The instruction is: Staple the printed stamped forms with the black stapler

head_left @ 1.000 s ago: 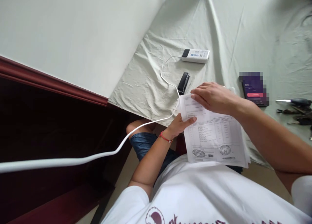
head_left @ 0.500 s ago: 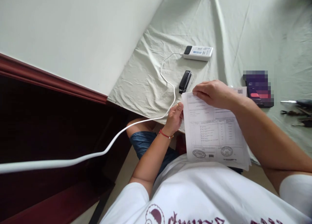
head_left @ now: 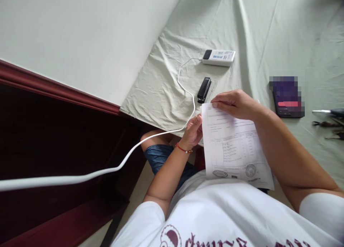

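My right hand (head_left: 236,103) is arched over the top of the papers (head_left: 228,150), fingers together and nearly closed, pinching the upper left corner against my thumb. My left hand (head_left: 192,132) is half curled at their left edge, thumb raised; I cannot tell whether it grips them or only touches. The papers slant down from the table's edge to my white shirt (head_left: 220,204), with 2 stamps near the bottom of the top sheet (the print is too small to read). A red bracelet (head_left: 184,148) circles my left wrist.

Just beyond the papers' upper left corner lies a black stapler (head_left: 204,90). Farther off is a white power bank (head_left: 219,57); its white cable (head_left: 53,181) curves past the stapler, over the table's edge and away to my left. To my right lie a phone (head_left: 288,93), partly blurred out, then a screwdriver (head_left: 334,112). Wrinkled pale green cloth (head_left: 263,17) lies under all 4.
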Demonstrator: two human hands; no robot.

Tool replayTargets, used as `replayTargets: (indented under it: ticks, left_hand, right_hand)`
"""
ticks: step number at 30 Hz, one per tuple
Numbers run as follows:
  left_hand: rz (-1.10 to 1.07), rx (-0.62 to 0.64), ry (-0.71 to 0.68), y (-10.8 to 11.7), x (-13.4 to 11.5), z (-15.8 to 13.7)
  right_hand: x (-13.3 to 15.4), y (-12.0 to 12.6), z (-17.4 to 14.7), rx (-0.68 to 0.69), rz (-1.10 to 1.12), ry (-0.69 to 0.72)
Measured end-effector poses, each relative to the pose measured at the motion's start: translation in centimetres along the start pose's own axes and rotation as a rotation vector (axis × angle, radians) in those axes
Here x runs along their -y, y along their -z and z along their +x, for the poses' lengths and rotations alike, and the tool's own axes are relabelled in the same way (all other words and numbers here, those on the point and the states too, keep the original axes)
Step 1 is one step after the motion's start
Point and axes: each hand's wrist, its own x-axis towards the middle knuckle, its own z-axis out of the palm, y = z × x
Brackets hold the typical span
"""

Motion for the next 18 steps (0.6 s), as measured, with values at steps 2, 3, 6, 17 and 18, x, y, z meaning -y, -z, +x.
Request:
replayTargets:
  ticks: [2, 3, 6, 17, 18]
  left_hand:
    - [0.005, -0.019, -0.004, 0.0, 0.1, 0.0]
    - [0.009, -0.027, 0.003, 0.0, 0.1, 0.0]
    - [0.022, -0.024, 0.030, 0.2, 0.3, 0.0]
    - [0.116, -0.124, 0.032, 1.1, 1.6, -0.1]
    - [0.106, -0.128, 0.033, 1.2, 1.7, -0.1]
  right_hand:
    - [0.1, 0.1, -0.1, -0.001, 0.011, -0.010]
    - [0.1, 0.1, -0.1, 0.000, 0.017, -0.013]
    - [0.3, 0.1, -0.1, 0.005, 0.034, -0.016]
    - [-1.4, -0.9, 0.1, 0.015, 0.060, -0.060]
    - [-1.7, -1.0, 0.1, 0.013, 0.058, -0.072]
